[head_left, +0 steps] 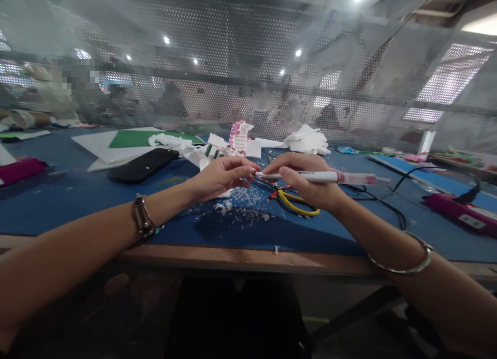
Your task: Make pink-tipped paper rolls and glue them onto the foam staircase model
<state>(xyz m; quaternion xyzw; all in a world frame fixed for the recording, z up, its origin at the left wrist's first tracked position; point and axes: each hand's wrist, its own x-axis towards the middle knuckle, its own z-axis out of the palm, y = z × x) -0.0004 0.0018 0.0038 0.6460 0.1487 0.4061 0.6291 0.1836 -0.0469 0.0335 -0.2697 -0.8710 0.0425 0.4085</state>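
My right hand (306, 183) is closed round a white pen-shaped tool (322, 177) with a pink rear end, held level with its tip pointing left. My left hand (219, 177) pinches something tiny at its fingertips, right against the tool's tip; I cannot make out what it is. Both hands hover just above the blue mat (77, 204). Beneath them lie white scraps (240, 204) and yellow-handled scissors (297, 206).
A black phone (143, 165) lies to the left near white and green sheets (135, 139). Pink-and-white stacked pieces (238, 136) and crumpled white paper (306, 140) sit behind. Black cables (388, 204) and a magenta device (460, 211) lie right. A perforated screen (248, 64) closes off the back.
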